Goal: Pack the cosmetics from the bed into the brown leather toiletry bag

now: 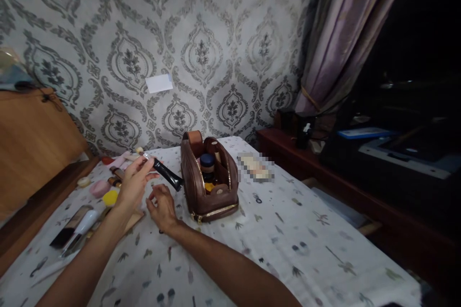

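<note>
My left hand point(134, 181) grips a black squeeze tube point(167, 173) by its silvery cap end, the flat end pointing down and right toward the bag. Just below the tube, my right hand point(163, 207) is open, its fingers loosely bent and apart with nothing visible in them. A brown leather toiletry bag point(190, 196) stands unzipped to the right of both hands. Inside it show a jar with a dark blue lid point(207, 161) and something yellow point(209, 186); the rest of its contents is partly hidden by the sides.
Left of my arms lie a yellow sponge point(110, 197), a pink round item point(99, 188), a dark-ended bottle point(70, 226) and several other cosmetics on the patterned cloth point(273, 249). Right of the bag is a blurred-out item point(256, 167). A wooden panel point(36, 139) borders the left.
</note>
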`<state>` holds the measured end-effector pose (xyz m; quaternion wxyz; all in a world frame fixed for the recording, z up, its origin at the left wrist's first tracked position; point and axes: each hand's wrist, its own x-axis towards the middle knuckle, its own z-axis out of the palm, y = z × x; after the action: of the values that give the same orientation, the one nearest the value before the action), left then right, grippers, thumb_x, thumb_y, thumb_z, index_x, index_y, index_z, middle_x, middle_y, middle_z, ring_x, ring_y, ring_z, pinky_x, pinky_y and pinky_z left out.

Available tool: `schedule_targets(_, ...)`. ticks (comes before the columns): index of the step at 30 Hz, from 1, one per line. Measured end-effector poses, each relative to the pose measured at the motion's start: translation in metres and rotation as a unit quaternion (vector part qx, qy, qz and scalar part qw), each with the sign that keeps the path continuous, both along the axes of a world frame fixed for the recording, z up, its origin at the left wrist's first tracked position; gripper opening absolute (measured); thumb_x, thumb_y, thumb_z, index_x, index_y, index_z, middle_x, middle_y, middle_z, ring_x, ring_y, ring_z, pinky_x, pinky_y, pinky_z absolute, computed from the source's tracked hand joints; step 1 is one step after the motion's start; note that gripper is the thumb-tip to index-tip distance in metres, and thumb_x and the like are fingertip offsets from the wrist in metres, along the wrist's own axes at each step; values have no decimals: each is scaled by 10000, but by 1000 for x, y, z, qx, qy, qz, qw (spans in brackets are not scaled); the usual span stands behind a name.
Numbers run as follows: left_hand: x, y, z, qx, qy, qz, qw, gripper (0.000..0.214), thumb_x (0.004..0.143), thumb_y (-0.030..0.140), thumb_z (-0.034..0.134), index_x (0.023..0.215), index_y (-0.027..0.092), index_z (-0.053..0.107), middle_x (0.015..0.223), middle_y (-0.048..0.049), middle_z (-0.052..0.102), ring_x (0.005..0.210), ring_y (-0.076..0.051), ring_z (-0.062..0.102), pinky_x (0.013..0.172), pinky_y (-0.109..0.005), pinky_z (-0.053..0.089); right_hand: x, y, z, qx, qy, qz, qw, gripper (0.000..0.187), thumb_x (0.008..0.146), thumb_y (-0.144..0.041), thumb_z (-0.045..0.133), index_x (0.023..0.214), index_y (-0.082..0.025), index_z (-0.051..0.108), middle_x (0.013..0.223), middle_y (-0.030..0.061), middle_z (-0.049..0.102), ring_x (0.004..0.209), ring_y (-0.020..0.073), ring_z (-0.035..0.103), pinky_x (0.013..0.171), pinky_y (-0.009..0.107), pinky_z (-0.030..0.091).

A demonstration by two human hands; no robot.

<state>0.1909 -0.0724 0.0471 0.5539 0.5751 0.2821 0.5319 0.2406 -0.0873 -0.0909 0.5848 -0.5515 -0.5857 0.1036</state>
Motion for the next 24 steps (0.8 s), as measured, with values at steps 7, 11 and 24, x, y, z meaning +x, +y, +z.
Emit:
schedule_targets(7, 10, 0, 21, 19, -21, -17, 999, 410, 590, 443, 859, 768, 157, 625, 770, -1, 636, 755, -170, 654, 557, -207, 518, -1, -1, 0, 15, -13, -4, 1000, 155, 767, -70, 634, 813, -211, 589, 955, 41, 597, 960, 201, 576, 794, 312, 528)
schedule_targets(11, 22, -1, 44, 25, -63, -35, 997, 418, 596, 431, 861, 761, 168, 581, 721, 19, 620, 734, -168, 677, 552, -204, 528, -1, -3, 2, -9, -14, -2, 1000, 148, 776, -65, 627, 795, -206, 588, 965, 37, 601, 971, 192, 572, 793, 292, 510)
schedule_targets(24, 100, -10, 50, 140, 38, -110, 983, 403, 711, 304, 731, 1043, 214, 523, 708, 74, 565, 652, -103, 635, 579, -248, 616, 3, -7, 8, -46, -42, 19, 998, 106, 803, -119, 625, 885, -184, 641, 1041, 58, 650, 1046, 211, 579, 917, 308, 470)
